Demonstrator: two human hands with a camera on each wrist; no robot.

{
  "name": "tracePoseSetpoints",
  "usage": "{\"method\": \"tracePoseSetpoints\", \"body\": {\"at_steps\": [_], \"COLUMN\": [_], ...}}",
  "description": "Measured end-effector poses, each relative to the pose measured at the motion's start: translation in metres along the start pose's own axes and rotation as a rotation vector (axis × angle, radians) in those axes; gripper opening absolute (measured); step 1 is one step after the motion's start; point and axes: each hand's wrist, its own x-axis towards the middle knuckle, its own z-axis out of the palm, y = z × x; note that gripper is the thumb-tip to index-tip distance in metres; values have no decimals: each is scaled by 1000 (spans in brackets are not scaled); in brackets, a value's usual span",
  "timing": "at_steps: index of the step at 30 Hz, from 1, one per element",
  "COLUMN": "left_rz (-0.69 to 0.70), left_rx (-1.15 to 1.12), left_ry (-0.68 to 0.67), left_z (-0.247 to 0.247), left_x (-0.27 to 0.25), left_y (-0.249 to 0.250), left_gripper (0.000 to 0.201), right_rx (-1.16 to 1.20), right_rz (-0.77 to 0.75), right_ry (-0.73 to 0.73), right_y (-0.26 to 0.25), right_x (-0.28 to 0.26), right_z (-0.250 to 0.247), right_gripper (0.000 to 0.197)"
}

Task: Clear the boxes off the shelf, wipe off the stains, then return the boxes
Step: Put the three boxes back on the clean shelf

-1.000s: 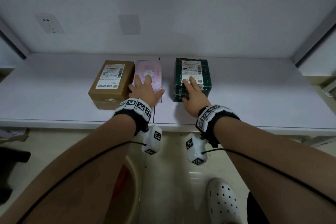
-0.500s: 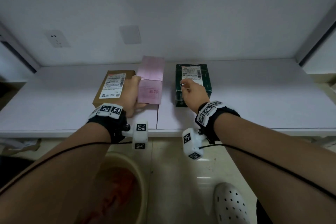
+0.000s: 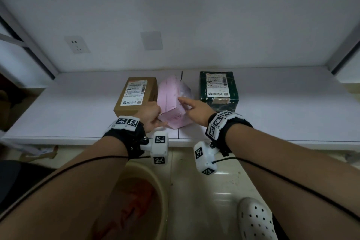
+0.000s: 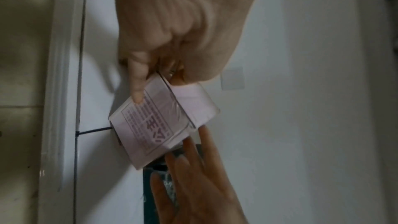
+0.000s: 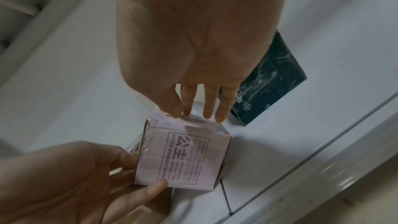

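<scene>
I see my left hand [image 3: 150, 115] gripping the pink plastic-wrapped rectangular box [image 3: 174, 101], thumb [image 4: 136, 83] curled onto its printed end face and the other fingers round its far side. The box is tilted, lifted off the white shelf [image 3: 68, 103] near the front edge, above the seam between the two shelf panels. My right hand [image 3: 196, 110] reaches in from the other side with fingers straight and slightly spread; the fingertips [image 5: 207, 110] touch the top edge of the pink box without curling round it.

The brown cardboard box with a white shipping label [image 3: 136, 96] sits flat on the shelf just left of the pink one, close behind my left hand. The dark green box with a white label [image 3: 218, 88] sits flat to the right of the seam, just beside my right hand; whether the hand touches it I cannot tell.

Below the front edge of the shelf stands a beige plastic basin [image 3: 157, 187] with something reddish-orange in it, on a pale tiled floor. A white perforated clog [image 3: 255, 220] shows at the lower right. On the wall behind the shelf are a white socket [image 3: 77, 44] and a blank plate [image 3: 151, 40].
</scene>
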Motion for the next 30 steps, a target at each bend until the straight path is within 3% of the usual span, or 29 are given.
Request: {"method": "tracePoseSetpoints", "body": {"at_steps": [3, 7, 10, 13, 17, 19, 24, 27, 30], "left_rz": [165, 217, 176, 124, 99, 65, 23, 40, 127], "left_rx": [298, 645, 458, 195, -250, -418, -465, -351, -141], "left_ry": [173, 170, 86, 71, -27, -42, -142, -57, -1], "left_z": [7, 10, 2, -2, -3, -9, -11, -10, -1], "left_x": [3, -2, 2, 0, -14, -15, -19, -17, -17], "left_y": [4, 8, 3, -3, -4, -4, -2, -1, 2], "left_gripper": [41, 66, 70, 48, 35, 33, 42, 39, 32], "right_rx": [-44, -33, 25, 50, 171, 319, 533, 515, 508], "right_rz": [-25, -18, 34, 103, 167, 176, 209, 169, 120], "right_ry": [-48, -96, 13, 100, 109, 93, 95, 145, 139], "right_y": [-3, -2, 5, 10, 9, 7, 1, 0, -3], "right_x": [1, 3, 7, 11, 13, 14, 16, 18, 17], "right_z": [6, 10, 12, 10, 6, 8, 9, 10, 11], "right_gripper": [69, 68, 59, 52, 70, 64, 37, 21, 40]}}
